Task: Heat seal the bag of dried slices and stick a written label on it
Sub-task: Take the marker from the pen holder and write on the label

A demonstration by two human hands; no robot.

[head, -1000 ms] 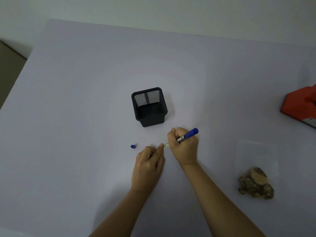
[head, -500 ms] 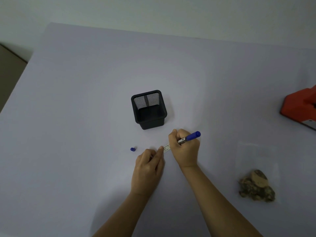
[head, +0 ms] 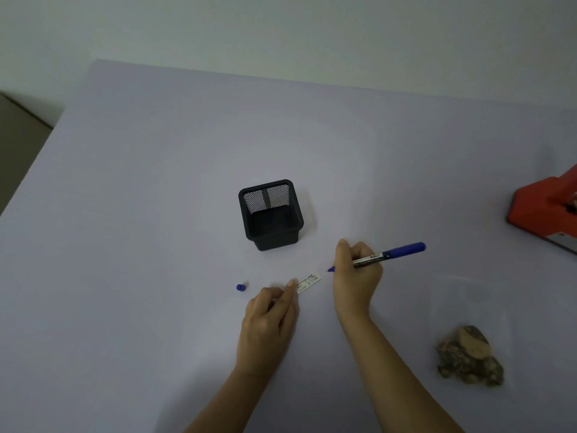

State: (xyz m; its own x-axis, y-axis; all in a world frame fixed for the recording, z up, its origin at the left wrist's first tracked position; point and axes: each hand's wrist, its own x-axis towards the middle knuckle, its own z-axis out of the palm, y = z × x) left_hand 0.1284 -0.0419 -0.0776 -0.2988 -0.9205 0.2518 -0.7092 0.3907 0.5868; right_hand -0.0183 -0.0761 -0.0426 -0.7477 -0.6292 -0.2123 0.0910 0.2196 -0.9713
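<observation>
Right hand (head: 356,276) is closed around a blue marker pen (head: 390,253), with the fingers curled on the middle of the barrel. The blue rear end of the pen points to the right edge of the worktop (head: 156,214). The tip comes out at the left side of the fist, just beside the right end of the label (head: 309,281) and not touching it.

Left hand (head: 268,320) lies palm down with bent fingers, and one fingertip (head: 293,283) is on the left end of the label. The hand hides the underside of this contact, so I cannot tell if it pinches the label or only presses it down.

The label is a small white strip, flat on the worktop between the two hands. It has dark marks, too small to read.

The pen cap (head: 240,287) stands near the left hand, on its left side. A black mesh pen holder (head: 271,214) stands about the middle of the worktop, beyond the hands.

The bag of dried slices (head: 468,354) lies well apart from both hands, toward the near right corner. Its clear film is hard to see against the surface, and the brown slices are heaped at its near end.

An orange heat sealer (head: 546,210) stands at the right edge, cut off by the picture.
</observation>
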